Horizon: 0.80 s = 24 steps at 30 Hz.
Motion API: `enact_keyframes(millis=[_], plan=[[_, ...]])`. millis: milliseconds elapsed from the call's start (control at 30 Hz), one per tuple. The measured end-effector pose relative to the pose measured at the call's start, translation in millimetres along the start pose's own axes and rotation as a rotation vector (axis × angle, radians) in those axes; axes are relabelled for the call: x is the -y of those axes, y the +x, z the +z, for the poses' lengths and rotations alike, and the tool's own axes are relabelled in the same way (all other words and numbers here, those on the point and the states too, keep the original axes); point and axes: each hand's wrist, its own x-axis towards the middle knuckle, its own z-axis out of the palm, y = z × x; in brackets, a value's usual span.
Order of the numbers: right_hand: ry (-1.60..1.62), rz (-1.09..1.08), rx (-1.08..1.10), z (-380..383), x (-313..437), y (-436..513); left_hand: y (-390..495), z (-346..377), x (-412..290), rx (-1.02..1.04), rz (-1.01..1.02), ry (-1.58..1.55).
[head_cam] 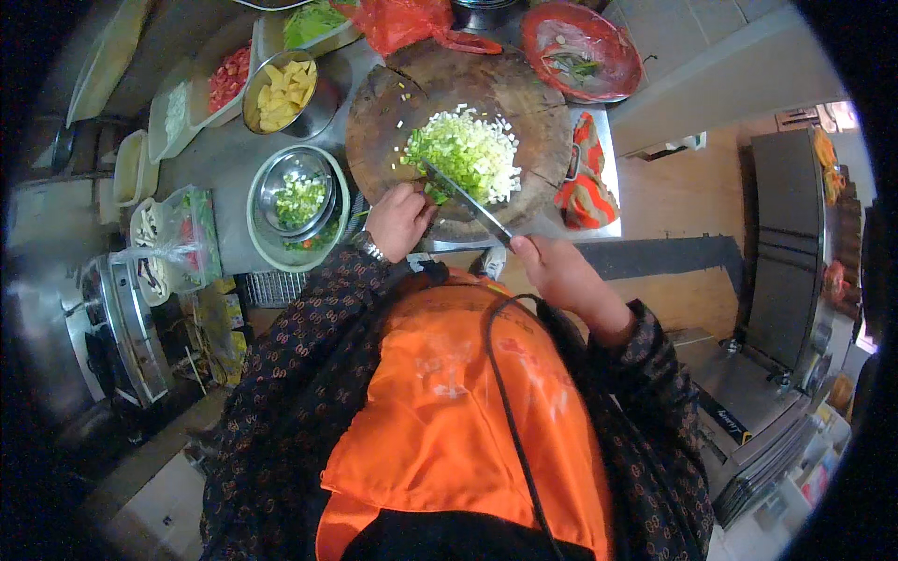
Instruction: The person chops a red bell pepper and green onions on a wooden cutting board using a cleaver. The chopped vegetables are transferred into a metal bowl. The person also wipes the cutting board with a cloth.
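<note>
A heap of chopped scallions [466, 151] lies on a round wooden chopping block [537, 105]. My right hand [561, 270] grips the handle of a kitchen knife [471, 203], whose blade slants over the block's near part, its tip at the heap's left edge. On the block's near left edge rests my left hand [398, 221], fingers curled and touching the green scallion pieces beside the blade; whether it grips them cannot be told. Left of it, a metal bowl of chopped scallions [298, 196] sits inside a pale green basin [259, 242].
Behind the block are a red plastic bag [403, 24] and a red basket [596, 42]. An orange patterned cloth [588, 189] lies at its right. A metal bowl of yellow chunks [284, 91] and a tub of red pieces [228, 80] stand at the left.
</note>
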Motion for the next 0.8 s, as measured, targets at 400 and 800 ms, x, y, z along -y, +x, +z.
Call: enact_keyframes(millis=[400,800], plan=[[-0.080,-0.116,-0.025,6,24,-2,-3,0,4,0.032,0.050,0.082],[-0.087,-0.263,-0.075,4,8,-10,-14,-7,1,-0.011,0.067,0.089]])
